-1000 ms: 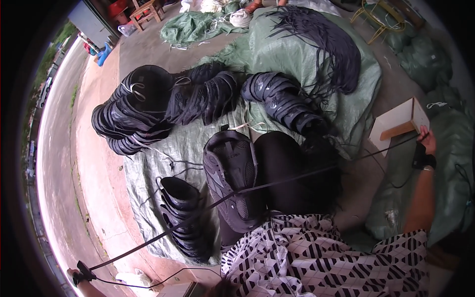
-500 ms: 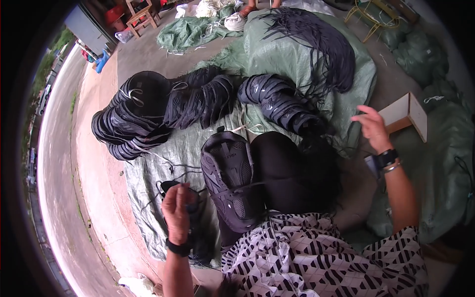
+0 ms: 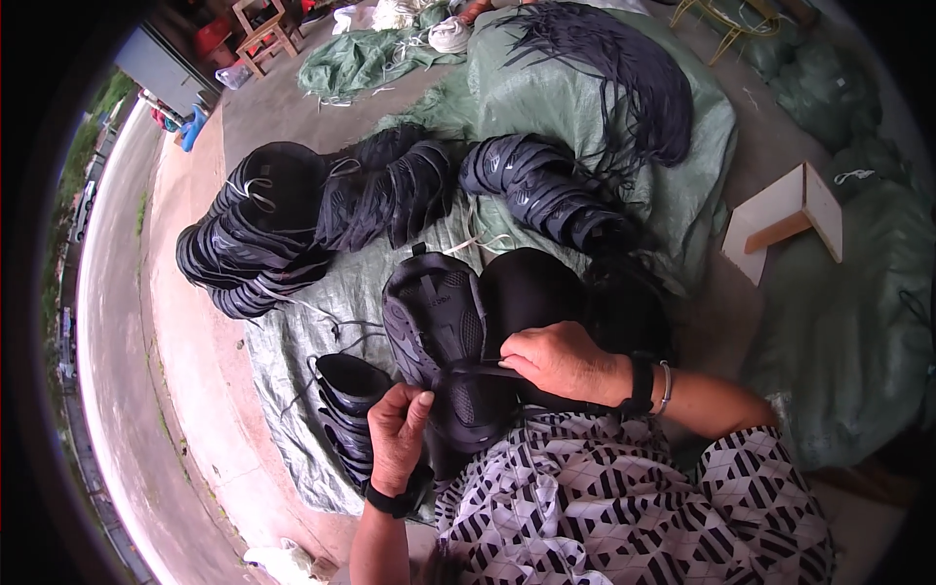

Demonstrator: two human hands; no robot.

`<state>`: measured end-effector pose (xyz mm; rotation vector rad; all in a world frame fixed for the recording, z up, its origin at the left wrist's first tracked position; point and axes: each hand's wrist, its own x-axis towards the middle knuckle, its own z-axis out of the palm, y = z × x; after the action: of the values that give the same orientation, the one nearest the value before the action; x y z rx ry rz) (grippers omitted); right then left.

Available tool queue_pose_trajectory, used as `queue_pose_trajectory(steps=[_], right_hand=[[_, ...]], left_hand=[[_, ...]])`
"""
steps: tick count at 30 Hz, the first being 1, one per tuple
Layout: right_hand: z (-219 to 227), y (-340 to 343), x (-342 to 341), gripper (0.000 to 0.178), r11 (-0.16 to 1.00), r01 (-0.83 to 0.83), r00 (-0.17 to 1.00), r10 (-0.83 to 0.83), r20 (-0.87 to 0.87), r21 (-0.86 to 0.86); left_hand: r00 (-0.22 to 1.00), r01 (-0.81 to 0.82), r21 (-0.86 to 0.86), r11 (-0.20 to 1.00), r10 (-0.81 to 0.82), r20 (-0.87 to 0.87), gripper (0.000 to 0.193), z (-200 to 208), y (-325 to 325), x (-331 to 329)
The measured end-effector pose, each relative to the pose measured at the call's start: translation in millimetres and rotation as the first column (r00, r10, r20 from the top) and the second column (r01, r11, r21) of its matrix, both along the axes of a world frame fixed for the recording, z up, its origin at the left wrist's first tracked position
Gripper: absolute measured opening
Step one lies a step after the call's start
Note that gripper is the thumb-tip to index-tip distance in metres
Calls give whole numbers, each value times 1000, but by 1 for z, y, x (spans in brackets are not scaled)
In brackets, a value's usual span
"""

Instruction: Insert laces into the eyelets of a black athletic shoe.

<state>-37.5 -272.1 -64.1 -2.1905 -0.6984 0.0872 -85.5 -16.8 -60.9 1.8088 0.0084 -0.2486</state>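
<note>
Wooden chair (image 3: 266, 29) is standing top left, yellow metal frame (image 3: 733, 29) top right, white-faced wooden piece (image 3: 824, 216) is sitting near green sacks (image 3: 843, 336)

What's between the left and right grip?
In the head view, the near end of the dark shoe upper lies between the left grip and the right grip.
</note>
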Motion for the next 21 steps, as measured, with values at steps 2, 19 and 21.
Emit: queue_pose_trajectory(steps=[2, 19, 21], right_hand=[[-2, 2, 0, 11, 999, 30, 999, -30, 24, 25], [-2, 10, 6, 15, 992, 120, 991, -122, 46, 42], [-2, 9, 8, 14, 995, 97, 993, -99, 61, 36]], left_hand=[[987, -160, -51, 986, 159, -11, 23, 7, -7, 7], [999, 31, -136, 990, -26, 42, 23, -10, 4, 14], [1000, 13, -164, 986, -14, -9, 24, -8, 3, 15]])
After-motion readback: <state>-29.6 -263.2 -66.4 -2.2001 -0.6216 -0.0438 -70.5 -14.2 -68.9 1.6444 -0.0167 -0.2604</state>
